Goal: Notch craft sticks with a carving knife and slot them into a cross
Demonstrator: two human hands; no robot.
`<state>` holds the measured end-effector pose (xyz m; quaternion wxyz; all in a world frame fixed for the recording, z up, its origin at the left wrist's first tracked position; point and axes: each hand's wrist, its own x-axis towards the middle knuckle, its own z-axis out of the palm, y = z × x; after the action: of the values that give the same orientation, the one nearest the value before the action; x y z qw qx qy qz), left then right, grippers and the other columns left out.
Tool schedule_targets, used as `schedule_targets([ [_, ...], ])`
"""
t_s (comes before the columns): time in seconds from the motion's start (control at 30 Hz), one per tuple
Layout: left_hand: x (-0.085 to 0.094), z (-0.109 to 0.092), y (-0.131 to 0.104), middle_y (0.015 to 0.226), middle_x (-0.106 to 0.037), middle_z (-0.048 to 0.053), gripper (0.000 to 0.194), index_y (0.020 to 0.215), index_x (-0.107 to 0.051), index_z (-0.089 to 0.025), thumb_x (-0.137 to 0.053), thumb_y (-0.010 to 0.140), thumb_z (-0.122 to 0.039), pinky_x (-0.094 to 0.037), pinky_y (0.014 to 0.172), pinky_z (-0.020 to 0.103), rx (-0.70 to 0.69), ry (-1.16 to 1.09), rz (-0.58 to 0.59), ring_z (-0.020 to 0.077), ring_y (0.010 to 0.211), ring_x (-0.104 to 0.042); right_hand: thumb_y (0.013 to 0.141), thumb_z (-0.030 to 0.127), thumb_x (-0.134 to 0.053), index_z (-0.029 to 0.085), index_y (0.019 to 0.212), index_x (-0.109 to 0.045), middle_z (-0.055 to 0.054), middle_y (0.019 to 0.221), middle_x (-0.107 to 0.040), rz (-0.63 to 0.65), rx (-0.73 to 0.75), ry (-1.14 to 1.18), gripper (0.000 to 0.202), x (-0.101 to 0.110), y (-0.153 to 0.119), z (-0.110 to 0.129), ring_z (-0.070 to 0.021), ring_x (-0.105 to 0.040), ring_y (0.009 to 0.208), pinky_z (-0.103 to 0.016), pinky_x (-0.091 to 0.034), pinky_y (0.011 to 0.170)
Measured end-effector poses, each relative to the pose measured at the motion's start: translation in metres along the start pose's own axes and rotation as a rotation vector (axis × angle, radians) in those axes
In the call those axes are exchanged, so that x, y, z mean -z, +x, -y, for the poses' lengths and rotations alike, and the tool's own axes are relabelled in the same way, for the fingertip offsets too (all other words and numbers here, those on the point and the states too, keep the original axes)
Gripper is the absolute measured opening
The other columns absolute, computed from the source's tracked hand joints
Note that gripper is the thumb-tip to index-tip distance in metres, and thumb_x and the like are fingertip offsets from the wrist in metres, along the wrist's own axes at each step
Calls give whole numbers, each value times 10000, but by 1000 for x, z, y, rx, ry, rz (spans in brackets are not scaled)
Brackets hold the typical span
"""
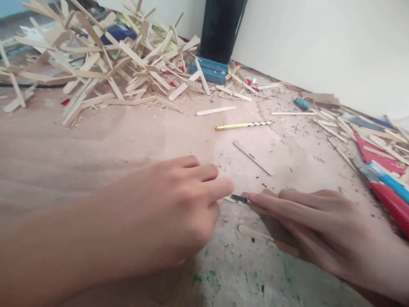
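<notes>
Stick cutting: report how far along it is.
Done: a glued stick pile stands at the back, shavings around it. In hand: the left hand pins a stick while the right hand presses a blade to it. Left: loose sticks lie uncut.

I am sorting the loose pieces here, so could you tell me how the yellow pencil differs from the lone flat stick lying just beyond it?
The yellow pencil is thin, rounded and striped dark toward its right end; the flat stick is broader, plain pale wood. The pencil lies nearer the hands. Both lie flat, nearly parallel.
</notes>
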<state>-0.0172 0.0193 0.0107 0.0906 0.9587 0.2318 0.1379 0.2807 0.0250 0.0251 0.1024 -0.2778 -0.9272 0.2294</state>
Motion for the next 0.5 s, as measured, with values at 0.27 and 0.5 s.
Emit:
schedule_targets([
  [0.27,-12,13,-1,1085,-760,66,259,1082,-756,-151,-521,1060,-44,-558,879,375,106,-144,-122,225,959,-689,1032,36,-514,183,1348,-747,-58,1018,-864,-155,-117,23,420,5,-3,-4,-144,-805,746,-216,-614,634],
  [0.5,-9,10,2,1079,-767,63,327,1078,-768,-166,-450,1107,-90,-544,828,327,227,-117,-100,199,927,-706,1055,34,-536,146,1285,-798,-80,1162,-873,-125,-142,63,366,11,-5,-5,-160,-854,918,-199,-667,758],
])
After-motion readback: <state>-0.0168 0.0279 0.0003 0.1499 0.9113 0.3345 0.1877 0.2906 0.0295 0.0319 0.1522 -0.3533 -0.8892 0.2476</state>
